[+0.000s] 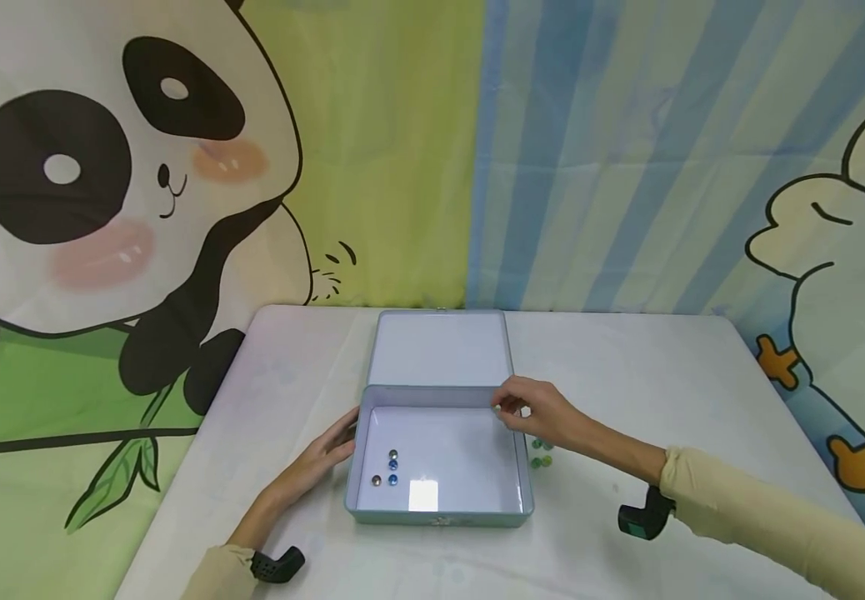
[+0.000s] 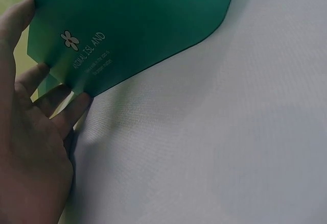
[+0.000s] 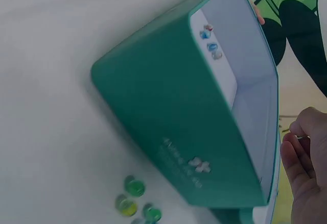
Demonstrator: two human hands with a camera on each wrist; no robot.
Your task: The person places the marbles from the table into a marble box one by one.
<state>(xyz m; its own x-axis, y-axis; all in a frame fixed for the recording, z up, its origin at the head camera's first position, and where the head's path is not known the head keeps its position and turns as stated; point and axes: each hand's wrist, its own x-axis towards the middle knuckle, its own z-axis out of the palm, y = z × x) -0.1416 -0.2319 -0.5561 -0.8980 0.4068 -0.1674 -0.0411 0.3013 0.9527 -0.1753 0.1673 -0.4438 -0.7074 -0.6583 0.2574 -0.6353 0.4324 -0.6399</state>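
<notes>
A green tin box [image 1: 440, 517] with a white inside stands on the table, its hinged lid [image 1: 438, 348] laid back behind it. My left hand [image 1: 325, 454] rests against the box's left wall, fingers extended, thumb near the rim. Above the right end of the box, my right hand [image 1: 541, 410] pinches a small pale thing, probably a marble [image 1: 497, 408], mostly hidden by the fingertips. Blue and brownish glass marbles [image 1: 392, 480] lie on the left part of the box floor. Outside the right wall sit several green and yellow-green marbles [image 3: 135, 186].
A white cloth [image 1: 627, 375] covers the table. Behind it hangs a printed curtain [image 1: 387, 150] with a panda on the left. Dark wrist cameras [image 1: 646, 512] are strapped to both wrists. A small metal clasp [image 1: 441, 522] is on the box front.
</notes>
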